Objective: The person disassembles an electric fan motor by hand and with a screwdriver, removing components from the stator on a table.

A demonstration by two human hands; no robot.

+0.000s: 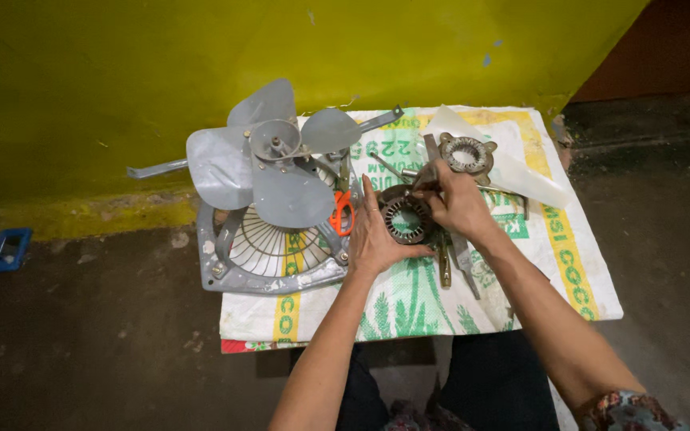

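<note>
- Yellow wall (121,72) is seen behind a low tabletop (584,295), which is covered with a printed woven sack (409,307); dark floor (81,335) is around it.
- At the centre of the frame, a round motor stator (406,219) is lying flat, its opening facing up.
- The left hand (377,239) is cupped against the stator's left side, fingers (367,199) curled narrow around its rim.
- The right hand (457,203) is placed just right and above, fingers pinched on a thin metal tool (397,169); whether its tip touches the stator cannot be told.
- A second ring part (466,153) lies in the upper right, apart.
- On the left, a grey fan blade (269,164) is standing over a wire guard frame (269,255); orange scissors (343,211) are lying between.
</note>
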